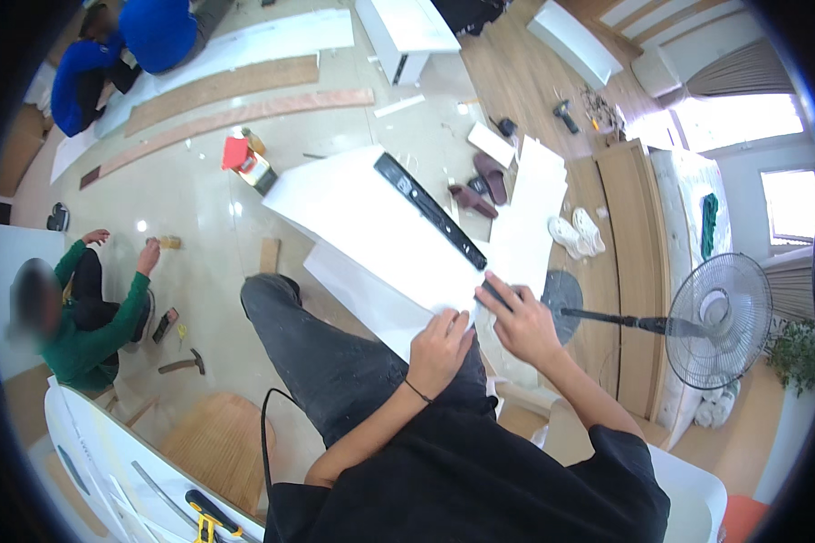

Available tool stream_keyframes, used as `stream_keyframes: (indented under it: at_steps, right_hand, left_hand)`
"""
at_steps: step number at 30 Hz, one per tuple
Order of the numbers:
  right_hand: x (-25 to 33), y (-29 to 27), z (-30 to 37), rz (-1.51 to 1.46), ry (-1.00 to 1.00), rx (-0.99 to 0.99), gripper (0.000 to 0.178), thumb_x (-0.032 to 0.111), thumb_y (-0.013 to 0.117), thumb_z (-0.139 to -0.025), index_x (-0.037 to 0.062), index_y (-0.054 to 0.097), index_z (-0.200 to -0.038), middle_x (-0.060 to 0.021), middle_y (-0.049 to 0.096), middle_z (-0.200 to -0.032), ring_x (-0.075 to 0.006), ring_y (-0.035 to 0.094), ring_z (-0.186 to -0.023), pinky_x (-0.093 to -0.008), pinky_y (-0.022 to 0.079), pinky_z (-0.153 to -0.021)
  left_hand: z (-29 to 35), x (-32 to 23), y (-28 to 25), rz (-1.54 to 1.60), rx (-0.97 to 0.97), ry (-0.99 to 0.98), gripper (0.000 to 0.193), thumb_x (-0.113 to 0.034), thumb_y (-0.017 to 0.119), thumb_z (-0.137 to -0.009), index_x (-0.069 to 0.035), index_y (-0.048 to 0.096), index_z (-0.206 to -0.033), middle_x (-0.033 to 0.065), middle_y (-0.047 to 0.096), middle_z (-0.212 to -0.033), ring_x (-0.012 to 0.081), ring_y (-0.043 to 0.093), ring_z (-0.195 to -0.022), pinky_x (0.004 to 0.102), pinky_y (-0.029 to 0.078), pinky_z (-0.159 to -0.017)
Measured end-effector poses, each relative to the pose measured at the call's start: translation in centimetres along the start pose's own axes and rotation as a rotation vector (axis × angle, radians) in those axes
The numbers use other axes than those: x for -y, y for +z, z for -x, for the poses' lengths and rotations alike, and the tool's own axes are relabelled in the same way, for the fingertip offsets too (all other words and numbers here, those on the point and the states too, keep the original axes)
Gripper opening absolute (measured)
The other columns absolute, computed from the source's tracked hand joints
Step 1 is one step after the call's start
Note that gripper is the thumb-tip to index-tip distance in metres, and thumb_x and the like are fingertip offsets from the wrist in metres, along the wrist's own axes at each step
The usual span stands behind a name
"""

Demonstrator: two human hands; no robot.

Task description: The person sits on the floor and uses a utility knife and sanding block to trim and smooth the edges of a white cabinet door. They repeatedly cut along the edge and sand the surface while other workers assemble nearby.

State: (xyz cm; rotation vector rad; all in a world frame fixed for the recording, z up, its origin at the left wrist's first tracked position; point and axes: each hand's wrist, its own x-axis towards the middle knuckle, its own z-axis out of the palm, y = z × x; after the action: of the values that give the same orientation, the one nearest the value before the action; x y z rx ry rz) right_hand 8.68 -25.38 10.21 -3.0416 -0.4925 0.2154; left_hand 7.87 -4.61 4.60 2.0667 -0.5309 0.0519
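Observation:
A large white panel point(358, 213) lies in front of me, its near end by my lap. On it rests a long black rail point(430, 210), slanting down toward my right hand. My right hand point(523, 326) is closed on a small dark block point(493, 296) at the panel's near right corner. My left hand point(439, 351) holds the panel's near edge with bent fingers, just left of the right hand. Its fingertips are partly hidden.
A standing fan point(717, 321) is close on my right. A person in green point(109, 335) sits at left near a hammer point(183, 364). Two people in blue point(158, 36) work by long boards point(235, 110). Slippers point(489, 176), white clogs point(577, 233) and a red-topped can point(247, 163) lie ahead.

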Motion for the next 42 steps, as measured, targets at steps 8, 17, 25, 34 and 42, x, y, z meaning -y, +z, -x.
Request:
stream_keyframes:
  at_steps: [8, 17, 25, 34, 42]
  right_hand:
    - [1.6, -0.3, 0.6, -0.053, -0.046, 0.126, 0.069, 0.015, 0.072, -0.083, 0.0255, 0.055, -0.149, 0.0000, 0.049, -0.159, -0.0277, 0.063, -0.089, -0.0389, 0.062, -0.069]
    - [2.4, -0.2, 0.8, 0.016, -0.006, 0.058, 0.070, 0.018, 0.076, -0.082, 0.0254, 0.056, -0.148, 0.0008, 0.046, -0.161, -0.0287, 0.063, -0.098, -0.0371, 0.062, -0.070]
    - [3.9, -0.4, 1.3, 0.029, -0.047, 0.026, 0.071, 0.019, 0.076, -0.081, 0.0257, 0.056, -0.149, 0.0013, 0.048, -0.159, -0.0267, 0.061, -0.097, -0.0370, 0.062, -0.066]
    - [4.5, 0.8, 2.4, 0.023, 0.065, -0.027, 0.071, 0.019, 0.077, -0.080, 0.0245, 0.057, -0.147, 0.0011, 0.050, -0.156, -0.0271, 0.062, -0.100, -0.0364, 0.062, -0.072]
    - [5.3, 0.5, 3.6, -0.012, 0.014, -0.045, 0.067, 0.019, 0.074, -0.083, 0.0264, 0.058, -0.147, 0.0010, 0.050, -0.157, -0.0267, 0.061, -0.095, -0.0371, 0.060, -0.069]
  left_hand:
    - [0.3, 0.2, 0.3, 0.047, -0.025, 0.021, 0.031, -0.012, 0.076, -0.088, -0.002, 0.066, -0.115, 0.0110, 0.061, -0.101, 0.0305, 0.066, -0.089, 0.0411, 0.055, -0.072]
    - [0.5, 0.5, 0.5, 0.081, -0.012, 0.051, 0.030, -0.010, 0.076, -0.088, 0.000, 0.062, -0.112, 0.0138, 0.061, -0.101, 0.0342, 0.065, -0.090, 0.0433, 0.054, -0.074]
    - [2.1, 0.6, 0.6, 0.054, -0.062, -0.046, 0.047, -0.014, 0.081, -0.085, 0.000, 0.053, -0.119, 0.0210, 0.063, -0.103, 0.0429, 0.066, -0.092, 0.0479, 0.053, -0.076]
    - [2.6, 1.2, 1.3, 0.092, -0.030, -0.136, 0.052, -0.017, 0.083, -0.085, 0.001, 0.051, -0.122, 0.0226, 0.064, -0.088, 0.0449, 0.066, -0.081, 0.0494, 0.052, -0.071]
    - [2.1, 0.7, 0.5, 0.064, -0.029, -0.027, 0.050, -0.013, 0.080, -0.087, 0.001, 0.056, -0.128, 0.0204, 0.061, -0.105, 0.0380, 0.065, -0.089, 0.0459, 0.053, -0.076]
